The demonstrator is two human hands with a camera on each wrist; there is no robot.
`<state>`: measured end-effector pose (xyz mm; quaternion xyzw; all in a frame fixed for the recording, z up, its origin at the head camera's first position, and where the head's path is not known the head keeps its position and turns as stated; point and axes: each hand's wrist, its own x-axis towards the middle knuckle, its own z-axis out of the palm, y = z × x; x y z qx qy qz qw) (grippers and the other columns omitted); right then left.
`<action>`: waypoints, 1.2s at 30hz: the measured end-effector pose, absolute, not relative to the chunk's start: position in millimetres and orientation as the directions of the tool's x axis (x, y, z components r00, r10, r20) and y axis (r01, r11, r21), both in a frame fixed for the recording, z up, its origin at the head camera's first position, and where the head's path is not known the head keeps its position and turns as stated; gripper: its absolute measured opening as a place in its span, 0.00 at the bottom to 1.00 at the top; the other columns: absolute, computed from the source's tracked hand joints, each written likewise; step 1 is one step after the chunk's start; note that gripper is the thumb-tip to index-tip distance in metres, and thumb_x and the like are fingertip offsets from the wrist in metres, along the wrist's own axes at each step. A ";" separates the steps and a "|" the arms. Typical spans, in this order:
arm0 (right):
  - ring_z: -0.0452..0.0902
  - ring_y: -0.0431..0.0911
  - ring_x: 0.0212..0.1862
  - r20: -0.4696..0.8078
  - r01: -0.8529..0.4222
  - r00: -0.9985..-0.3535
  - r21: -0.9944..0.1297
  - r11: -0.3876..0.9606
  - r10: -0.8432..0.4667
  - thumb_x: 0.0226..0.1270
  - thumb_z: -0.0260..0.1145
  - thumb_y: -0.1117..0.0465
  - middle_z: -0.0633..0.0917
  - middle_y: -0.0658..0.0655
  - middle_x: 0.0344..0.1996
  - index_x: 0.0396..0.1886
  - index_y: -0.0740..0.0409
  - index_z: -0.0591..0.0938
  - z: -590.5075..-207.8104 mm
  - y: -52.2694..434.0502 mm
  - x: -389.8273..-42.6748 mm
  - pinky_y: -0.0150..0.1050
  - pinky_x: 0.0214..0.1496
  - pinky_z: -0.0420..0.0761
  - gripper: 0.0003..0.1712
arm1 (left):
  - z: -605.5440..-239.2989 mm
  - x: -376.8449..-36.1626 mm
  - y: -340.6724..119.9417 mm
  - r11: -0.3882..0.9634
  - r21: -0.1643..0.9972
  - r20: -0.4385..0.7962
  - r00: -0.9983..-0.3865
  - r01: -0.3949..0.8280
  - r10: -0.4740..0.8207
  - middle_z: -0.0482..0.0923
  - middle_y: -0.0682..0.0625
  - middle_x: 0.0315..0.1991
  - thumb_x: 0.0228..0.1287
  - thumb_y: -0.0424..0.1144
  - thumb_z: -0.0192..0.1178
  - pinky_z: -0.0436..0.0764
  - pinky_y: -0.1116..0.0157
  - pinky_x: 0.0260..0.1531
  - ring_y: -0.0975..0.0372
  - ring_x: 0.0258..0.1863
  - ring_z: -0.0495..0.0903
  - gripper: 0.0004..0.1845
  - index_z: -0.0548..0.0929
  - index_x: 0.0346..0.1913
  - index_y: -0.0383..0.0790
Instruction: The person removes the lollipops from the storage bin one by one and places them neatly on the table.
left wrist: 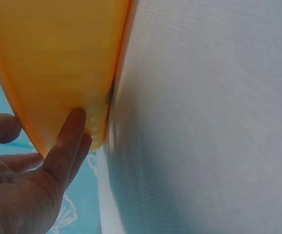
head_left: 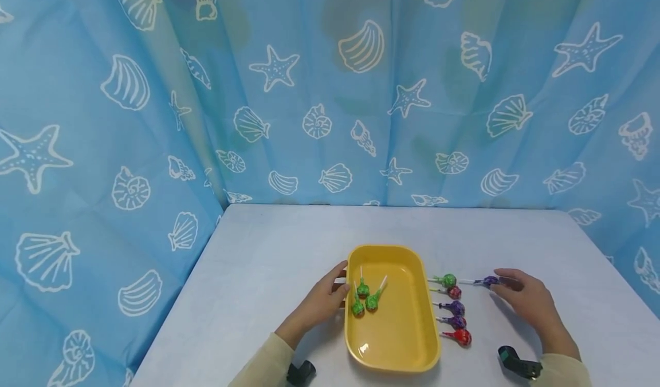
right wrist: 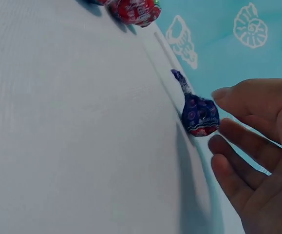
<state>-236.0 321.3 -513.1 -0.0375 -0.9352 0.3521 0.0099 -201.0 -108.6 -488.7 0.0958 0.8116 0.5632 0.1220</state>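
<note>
at lower right, the right hand's [head_left: 531, 301] fingers sit narrowly about the purple lollipop [head_left: 487, 282] — whether gripping, i cannot tell; a slack pinch could drop it. the left hand's [head_left: 318, 302] straight fingers could shove the yellow tray [head_left: 397, 335] into the lollipop row [head_left: 456, 308].

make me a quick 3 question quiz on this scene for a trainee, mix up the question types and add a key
1. How many round, green-wrapped lollipops lie inside the yellow, rounded-rectangular plastic tray?
2. True or false: the person's bare left hand touches the outside of the tray.
3. Which lollipop is nearest the bare right hand: (a) the lowest red-wrapped one, (b) the rightmost purple-wrapped one, or (c) a green-wrapped one?

Key: 1. Three. 2. True. 3. b.
</note>
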 end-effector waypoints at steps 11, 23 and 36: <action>0.71 0.72 0.62 0.078 -0.007 -0.994 -0.723 0.691 0.072 0.76 0.62 0.56 0.76 0.76 0.60 0.65 0.70 0.74 -486.0 292.1 -231.1 0.68 0.58 0.78 0.27 | -491.1 -201.9 -108.9 0.338 0.941 -0.086 -0.953 0.019 0.292 0.68 0.40 0.70 0.80 0.36 0.49 0.87 0.60 0.51 0.47 0.64 0.76 0.30 0.57 0.80 0.42; 0.74 0.67 0.62 0.109 -0.100 -0.994 -0.755 0.648 -0.026 0.75 0.65 0.48 0.79 0.71 0.60 0.64 0.66 0.76 -465.3 252.6 -232.5 0.64 0.62 0.77 0.30 | -491.4 -201.6 -109.1 0.340 0.940 -0.089 -0.956 0.012 0.280 0.68 0.40 0.69 0.80 0.36 0.49 0.87 0.60 0.51 0.47 0.64 0.76 0.30 0.57 0.80 0.42; 0.79 0.63 0.59 0.148 -0.171 -0.985 -0.772 0.612 -0.089 0.73 0.66 0.51 0.83 0.67 0.56 0.62 0.64 0.79 -447.4 220.5 -235.2 0.61 0.62 0.79 0.26 | -489.9 -203.3 -109.5 0.342 0.939 -0.090 -0.953 0.016 0.291 0.68 0.40 0.69 0.80 0.36 0.49 0.87 0.60 0.51 0.47 0.63 0.76 0.30 0.57 0.80 0.41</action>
